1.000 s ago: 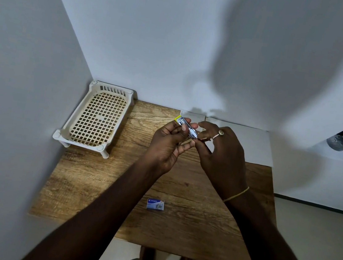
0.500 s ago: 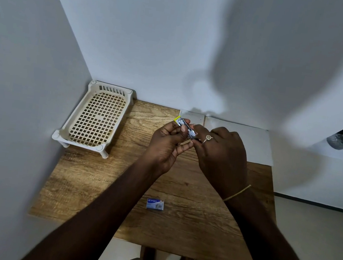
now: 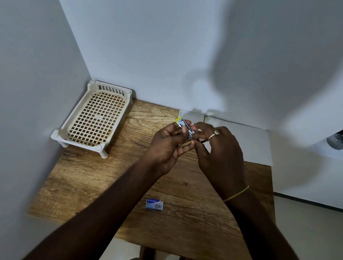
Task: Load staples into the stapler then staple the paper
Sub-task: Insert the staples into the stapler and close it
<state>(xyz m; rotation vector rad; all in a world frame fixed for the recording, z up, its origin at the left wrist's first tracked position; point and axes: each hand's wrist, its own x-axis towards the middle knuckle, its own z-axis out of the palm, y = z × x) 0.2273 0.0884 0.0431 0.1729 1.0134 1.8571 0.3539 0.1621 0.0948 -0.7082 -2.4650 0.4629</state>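
left hand closed on small metal stapler, yellow end poking out past fingers, raised over wood-grain table | right hand fingertips pinch at stapler's near end, contents unclear | flat white paper just beyond grip | small staple box below wrists, bare wood around | perforated plastic tray left of grip, apart

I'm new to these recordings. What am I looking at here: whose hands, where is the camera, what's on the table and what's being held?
There is no machine: a person works bare-handed, and the camera sits on their head, looking down. The left hand holds a small stapler above a wooden table; the right hand works at its near end, though what its fingers pinch is too small to tell. On the table lie a white basket on the left, paper at the back and a small staple box near the front.
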